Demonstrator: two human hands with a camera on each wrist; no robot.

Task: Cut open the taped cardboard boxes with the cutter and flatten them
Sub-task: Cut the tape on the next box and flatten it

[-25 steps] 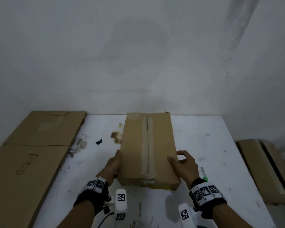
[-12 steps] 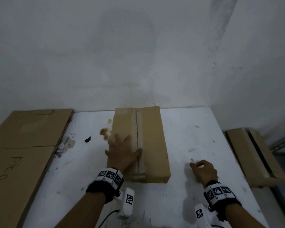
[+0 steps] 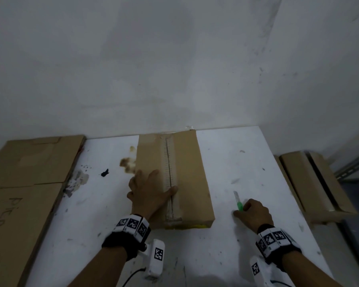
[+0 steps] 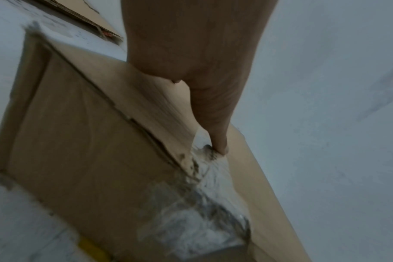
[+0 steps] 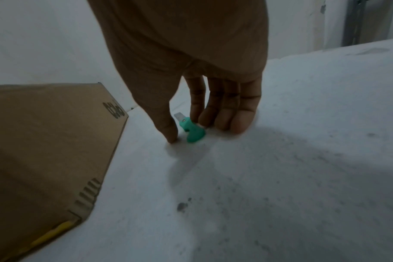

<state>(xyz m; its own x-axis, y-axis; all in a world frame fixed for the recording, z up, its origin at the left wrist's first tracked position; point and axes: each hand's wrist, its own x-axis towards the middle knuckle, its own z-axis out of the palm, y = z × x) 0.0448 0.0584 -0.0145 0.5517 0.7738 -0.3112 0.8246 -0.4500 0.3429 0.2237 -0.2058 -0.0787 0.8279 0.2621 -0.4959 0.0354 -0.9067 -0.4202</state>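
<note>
A white, stained table (image 3: 226,235) stands against a pale wall, with flattened cardboard sheets (image 3: 27,183) lying along its left edge and another cardboard box (image 3: 317,183) sitting lower down, off its right side. At the middle of the table lies the taped cardboard box (image 3: 187,172), its long side running away from the person and a strip of clear tape (image 3: 168,162) down the centre seam; a dark line runs along the tape. The person's left hand (image 3: 148,193) lies flat on the near left half of the box top, fingers spread and straight, the thumb pressed against the tape at the seam, where the left wrist view shows crumpled tape at the thumb tip. To the right of the box, the right hand (image 3: 254,213) rests on the table, thumb and curled fingers closing on either side of the green cutter (image 3: 239,204), whose blade points away from the person. The wrist view shows the thumb tip on the table just beside the green handle; whether the fingers actually grip it cannot be told
</note>
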